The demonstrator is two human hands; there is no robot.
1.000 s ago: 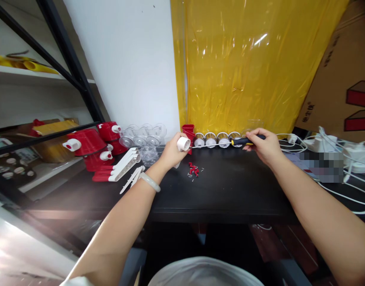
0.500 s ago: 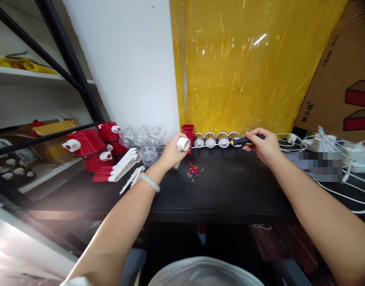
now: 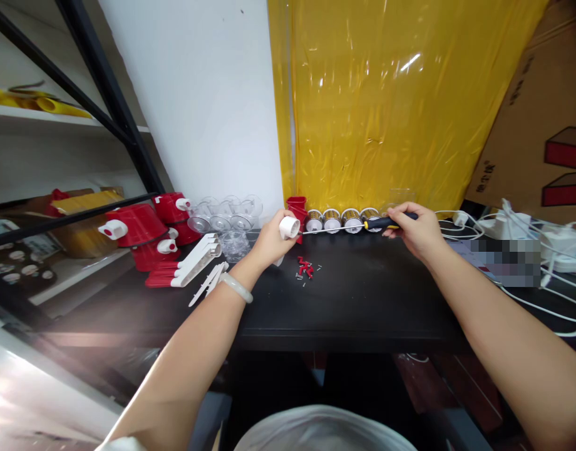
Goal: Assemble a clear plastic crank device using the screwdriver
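My left hand [image 3: 271, 241] is closed around a white plastic part with a round open end [image 3: 289, 228], held above the black table. Most of that part is hidden by my fingers. In my right hand [image 3: 417, 230] is a screwdriver [image 3: 386, 222] with a black and yellow handle, gripped by the fingers. Its long shaft points left, and the tip meets the right side of the white part or lies just beside it. Below the hands lie small red plastic pieces [image 3: 305, 268] and several loose screws [image 3: 318, 267].
Red housings with white spouts [image 3: 142, 232], white handles with red ends [image 3: 194, 263] and clear plastic cups [image 3: 226, 216] stand at left. Several cylinders [image 3: 332, 220] and a red part [image 3: 296, 203] line the back. White cables [image 3: 551, 250] and a cardboard box [image 3: 527, 138] are at right.
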